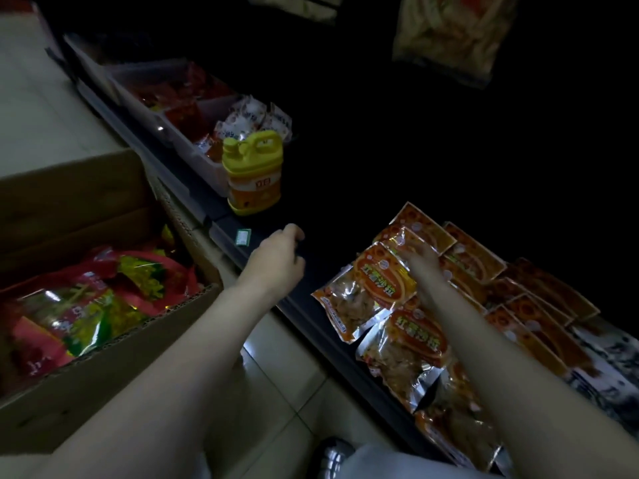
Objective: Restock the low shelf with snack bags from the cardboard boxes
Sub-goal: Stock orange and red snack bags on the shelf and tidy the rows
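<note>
**Head view: both your hands over the low shelf, right one on the orange bags**

Your right hand point(422, 262) reaches over the front edge of the dark low shelf point(311, 305) and rests on a glossy orange snack bag with a clear window point(366, 292). That bag lies on top of the pile at the shelf's front edge. Whether your fingers pinch it or only press on it cannot be told, since the back of the hand hides them. More flat orange snack bags point(484, 271) spread in overlapping rows toward the back and the right end of the shelf.

Your left hand point(276, 259) hovers over the shelf's front edge, fingers loosely curled and holding nothing. A small green price tag point(242, 235) sits on the shelf's front rail just beside it.

A yellow plastic jug with a moulded handle point(253, 172) stands upright near the front edge, further along. Beyond it, clear plastic bins point(193, 150) hold red and white packets.

On the tiled floor point(45, 108), touching the shelf's front, an open brown cardboard box point(114, 368) holds red and green-yellow snack bags point(86, 305).
</note>
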Available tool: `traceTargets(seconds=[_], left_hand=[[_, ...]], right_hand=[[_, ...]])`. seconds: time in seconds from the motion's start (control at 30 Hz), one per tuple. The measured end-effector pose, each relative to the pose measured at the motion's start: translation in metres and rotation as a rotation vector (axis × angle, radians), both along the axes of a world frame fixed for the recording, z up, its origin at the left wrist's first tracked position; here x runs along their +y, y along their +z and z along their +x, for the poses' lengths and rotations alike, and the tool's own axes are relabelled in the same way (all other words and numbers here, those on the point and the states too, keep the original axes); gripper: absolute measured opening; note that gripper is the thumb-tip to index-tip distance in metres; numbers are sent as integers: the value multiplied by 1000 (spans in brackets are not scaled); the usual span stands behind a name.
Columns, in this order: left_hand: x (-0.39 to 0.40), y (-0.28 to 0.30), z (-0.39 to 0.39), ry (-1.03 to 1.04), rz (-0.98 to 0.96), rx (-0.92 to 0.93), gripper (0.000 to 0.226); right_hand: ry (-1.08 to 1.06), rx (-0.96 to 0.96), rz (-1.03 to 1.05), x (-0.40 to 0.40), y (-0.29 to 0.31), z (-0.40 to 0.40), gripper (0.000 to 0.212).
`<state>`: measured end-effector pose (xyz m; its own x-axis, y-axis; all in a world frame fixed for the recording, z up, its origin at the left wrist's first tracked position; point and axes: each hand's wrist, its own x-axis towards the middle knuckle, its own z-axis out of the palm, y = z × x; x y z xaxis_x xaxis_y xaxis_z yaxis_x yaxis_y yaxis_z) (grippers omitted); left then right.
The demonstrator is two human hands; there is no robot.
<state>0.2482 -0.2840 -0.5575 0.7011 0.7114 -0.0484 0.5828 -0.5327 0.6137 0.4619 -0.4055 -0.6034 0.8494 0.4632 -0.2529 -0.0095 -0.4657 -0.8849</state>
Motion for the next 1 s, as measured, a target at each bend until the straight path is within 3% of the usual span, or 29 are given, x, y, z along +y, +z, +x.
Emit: traceTargets(seconds=[0.13, 0.27, 0.43, 0.57, 0.63, 0.73, 0.8, 0.93, 1.0], left_hand=[[3, 38, -40, -41, 199, -168, 34], [13, 53, -106, 88, 313, -249, 28], [44, 29, -206, 235, 315, 78, 39], [73, 6, -268, 420, 239, 367, 45], [81, -5, -286, 428, 283, 433, 44], [91, -14, -295, 409, 379, 413, 45], [96, -16, -297, 400, 423, 407, 46], [102, -16, -302, 412, 427, 348, 44], [102, -14, -302, 410, 419, 332, 44]], right_hand=[[258, -89, 112, 27, 40, -41, 28], [450, -63, 187, 67, 84, -101, 21], [694, -72, 261, 132, 114, -195, 17], [981, -143, 42, 186, 80, -271, 16], [1099, -132, -137, 211, 52, -298, 33], [1265, -387, -256, 249, 16, -323, 66], [1380, -555, -306, 266, 3, -338, 73], [1475, -552, -409, 284, -8, -346, 49], [1478, -659, -455, 283, -3, -335, 33]])
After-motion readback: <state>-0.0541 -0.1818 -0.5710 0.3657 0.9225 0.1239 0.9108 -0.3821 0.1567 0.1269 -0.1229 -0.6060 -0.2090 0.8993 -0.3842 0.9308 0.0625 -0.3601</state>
